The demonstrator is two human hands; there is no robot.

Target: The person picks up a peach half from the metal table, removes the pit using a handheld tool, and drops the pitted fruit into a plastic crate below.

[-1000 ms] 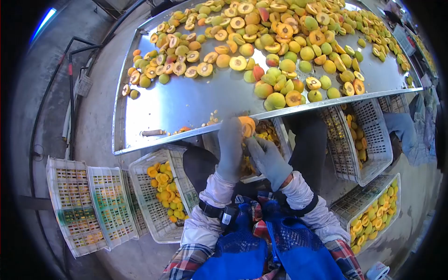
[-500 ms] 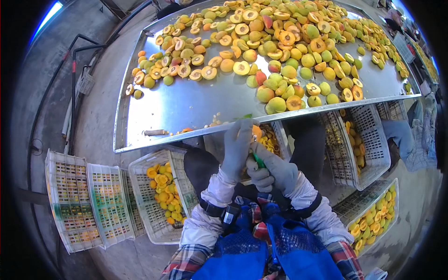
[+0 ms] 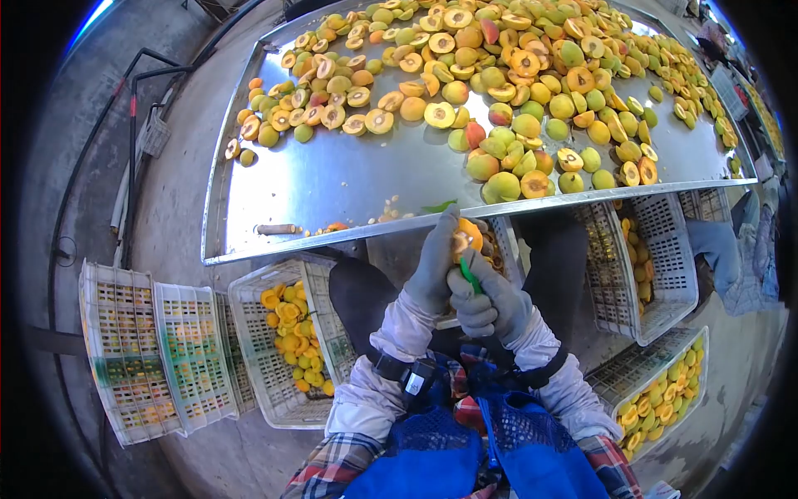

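Note:
My left hand (image 3: 432, 268), in a grey glove, is closed around an orange-yellow peach half (image 3: 467, 237), cut face showing, just below the metal table's front edge. Beside it my right hand (image 3: 494, 301), also gloved, grips a green-handled tool (image 3: 470, 276). The tool's working end is against or near the peach half, and I cannot make out its shape. Behind my hands, partly hidden, a crate (image 3: 509, 243) stands between my knees. Many peach halves (image 3: 440, 115) lie cut side up or down on the table (image 3: 332, 183).
A green leaf (image 3: 439, 206), pale pits and a short brown stick (image 3: 276, 229) lie along the table's raised front rim. A white crate of peach halves (image 3: 278, 416) stands at left, beside stacked crates (image 3: 193, 358). More filled crates (image 3: 665, 241) stand at right, near another person's leg (image 3: 716, 245).
Both hands have shifted slightly right, and the left has turned so more of the peach half shows. The view has moved a little; the table's fruit looks unchanged.

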